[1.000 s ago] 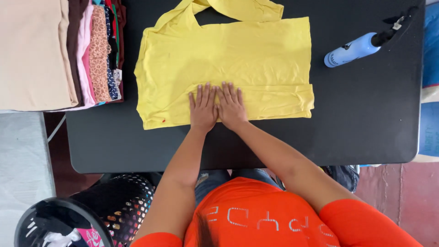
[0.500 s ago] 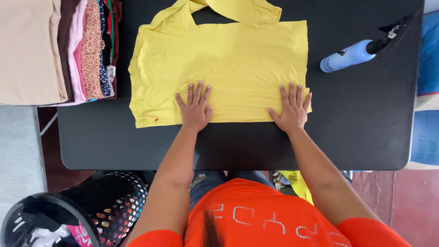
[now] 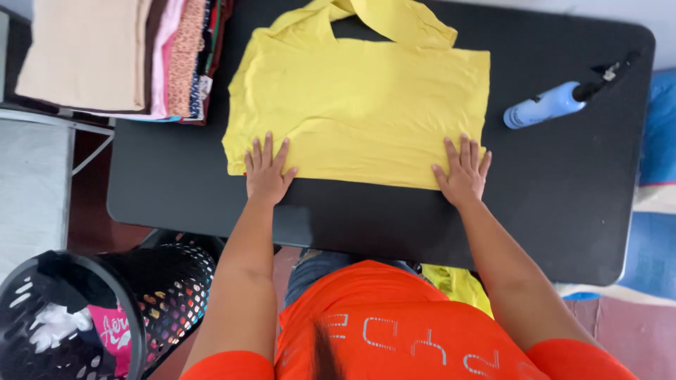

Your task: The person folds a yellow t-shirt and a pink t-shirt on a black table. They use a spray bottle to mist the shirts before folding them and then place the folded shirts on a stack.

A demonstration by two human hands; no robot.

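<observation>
Here the yellow shirt (image 3: 359, 105) is spread on the black table (image 3: 563, 211); the left hand (image 3: 266, 172) and right hand (image 3: 463, 172) are pressed flat, open, gripping nothing; wrinkles may be made if the cloth is dragged.

Orange short-sleeved shirt, pale studded lettering; blue jeans.

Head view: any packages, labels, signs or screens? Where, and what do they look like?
Spray bottle: lying on the black table, right of the yellow shirt; pale blue body, black nozzle; no label readable.
Pink garment: in the black mesh basket, lower left; white printed lettering.
No signs or screens.
</observation>
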